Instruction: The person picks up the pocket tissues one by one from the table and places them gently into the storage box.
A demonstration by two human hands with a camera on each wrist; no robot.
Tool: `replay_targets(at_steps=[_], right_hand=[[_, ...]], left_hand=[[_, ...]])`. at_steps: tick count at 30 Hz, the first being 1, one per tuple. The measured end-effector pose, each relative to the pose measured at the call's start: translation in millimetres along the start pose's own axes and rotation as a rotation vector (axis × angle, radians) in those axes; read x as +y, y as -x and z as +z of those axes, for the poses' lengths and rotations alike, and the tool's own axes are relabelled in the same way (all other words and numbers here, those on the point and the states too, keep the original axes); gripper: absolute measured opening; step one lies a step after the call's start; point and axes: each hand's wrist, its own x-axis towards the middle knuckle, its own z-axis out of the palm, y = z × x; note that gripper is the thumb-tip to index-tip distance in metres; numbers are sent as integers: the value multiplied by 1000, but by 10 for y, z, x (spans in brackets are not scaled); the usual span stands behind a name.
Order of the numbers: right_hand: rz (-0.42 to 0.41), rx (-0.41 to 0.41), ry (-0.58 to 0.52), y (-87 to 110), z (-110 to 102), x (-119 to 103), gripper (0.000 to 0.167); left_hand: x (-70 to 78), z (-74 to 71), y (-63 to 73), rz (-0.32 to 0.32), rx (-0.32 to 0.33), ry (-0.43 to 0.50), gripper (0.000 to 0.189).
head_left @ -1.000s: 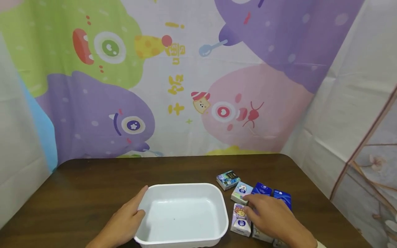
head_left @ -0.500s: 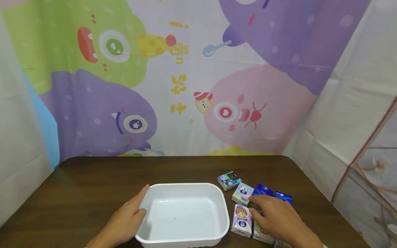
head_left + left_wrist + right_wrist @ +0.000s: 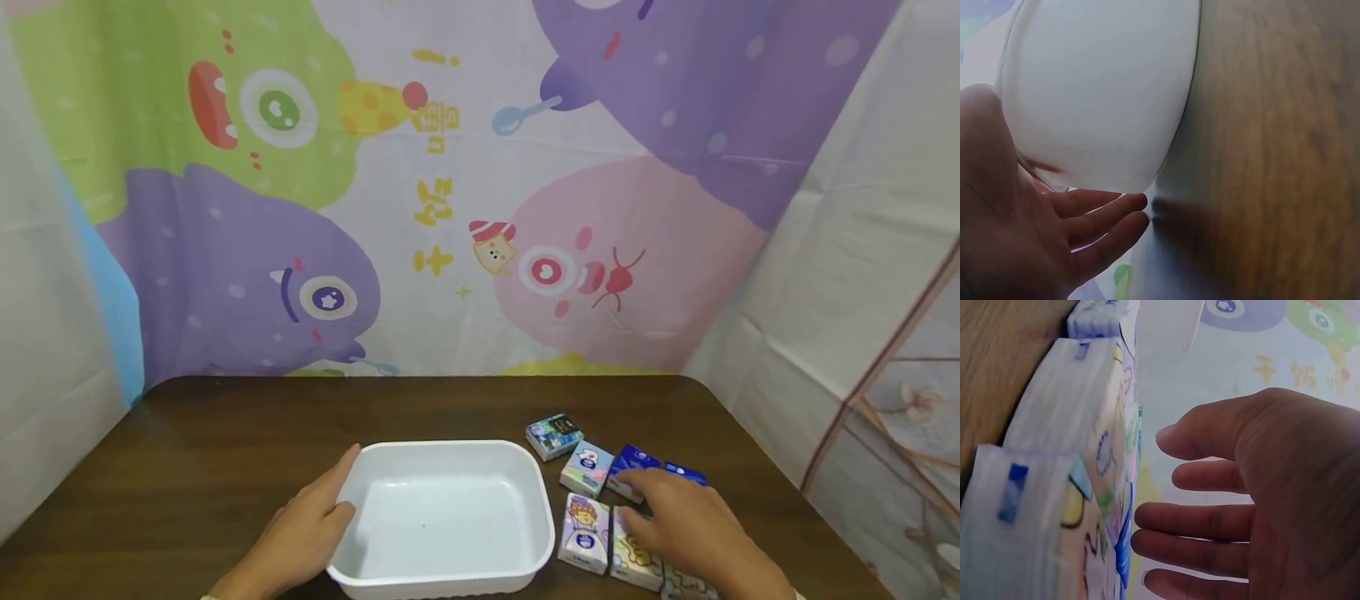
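At the left side of a white plastic tub (image 3: pixel 442 575), my left hand (image 3: pixel 303 529) holds its wall, thumb over the rim and the other fingers along the outside. In the left wrist view those fingers (image 3: pixel 1104 225) lie near the tub's lower edge. My right hand (image 3: pixel 690 525) hovers over several pocket tissue packs, its fingers relaxed and apart with nothing between them in the right wrist view. Beneath and beside it lie a yellow-patterned tissue pack (image 3: pixel 632 557), a lilac tissue pack (image 3: pixel 585 533) and a dark blue tissue pack (image 3: pixel 637 458). A second blue tissue pack (image 3: pixel 684 472) is partly hidden by the hand.
A light blue tissue pack (image 3: pixel 587 468) and a dark floral tissue pack (image 3: pixel 555 436) lie beyond the tub's right corner. Another pack (image 3: pixel 678 586) is cut off at the frame's bottom. A printed cloth (image 3: pixel 420 333) hangs behind the brown table (image 3: pixel 247 433).
My right hand has shifted slightly right and away from the light blue pack, so more of the yellow-patterned pack shows. The left hand stays at the tub; the head view moved slightly.
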Motion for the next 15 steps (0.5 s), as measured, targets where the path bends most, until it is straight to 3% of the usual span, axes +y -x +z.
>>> replay_targets(at_steps=[8, 15], right_hand=[[36, -70, -10, 13, -27, 38, 44], [36, -63, 3, 28, -53, 107, 46]], left_hand=[[-22, -19, 29, -4, -8, 12, 63], [2, -6, 1, 11, 2, 21, 63]])
